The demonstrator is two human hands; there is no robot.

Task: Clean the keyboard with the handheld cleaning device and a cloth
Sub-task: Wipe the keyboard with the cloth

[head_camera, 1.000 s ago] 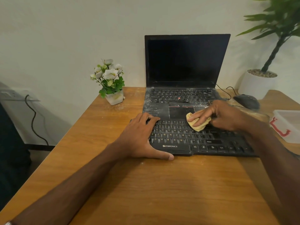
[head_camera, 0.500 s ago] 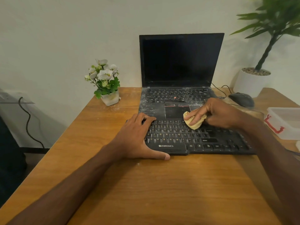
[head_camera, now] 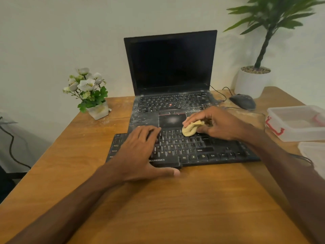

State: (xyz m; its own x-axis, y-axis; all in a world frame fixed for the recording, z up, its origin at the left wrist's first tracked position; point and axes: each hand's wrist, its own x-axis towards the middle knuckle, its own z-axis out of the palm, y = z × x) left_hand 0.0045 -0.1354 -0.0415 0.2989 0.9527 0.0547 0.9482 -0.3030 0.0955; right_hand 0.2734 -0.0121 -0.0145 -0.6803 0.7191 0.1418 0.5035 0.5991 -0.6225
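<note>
- the flat black external keyboard [head_camera: 202, 152] carries the white word "zebronics" on its front lip, just right of the left hand; key legends such as "alt", "ctrl", "shift" and the letters j, k, l, n, m can be read, the rest are too small or blurred.
- its long axis runs left to right across the wooden desk [head_camera: 175, 205], front edge toward the person, and its far edge overlaps the dusty palm rest of the open black laptop [head_camera: 171, 67].
- the laptop's screen is dark and faces the person; no writing on it can be made out.
- the left hand [head_camera: 139, 154] lies flat over the keyboard's left part, fingers spread and extended on the keys, thumb stretched along the desk at the front edge; it grips nothing.
- the right hand [head_camera: 218, 123] has its fingers curled around a small bunched yellow cloth [head_camera: 190, 128], pressed onto the upper key rows near the laptop's touchpad.
- white specks dust both keyboards.
- a dark computer mouse [head_camera: 243, 101] sits right of the laptop, a clear plastic box with red latches [head_camera: 297, 124] further right.
- a small white pot of white flowers [head_camera: 89, 95] stands left of the laptop.
</note>
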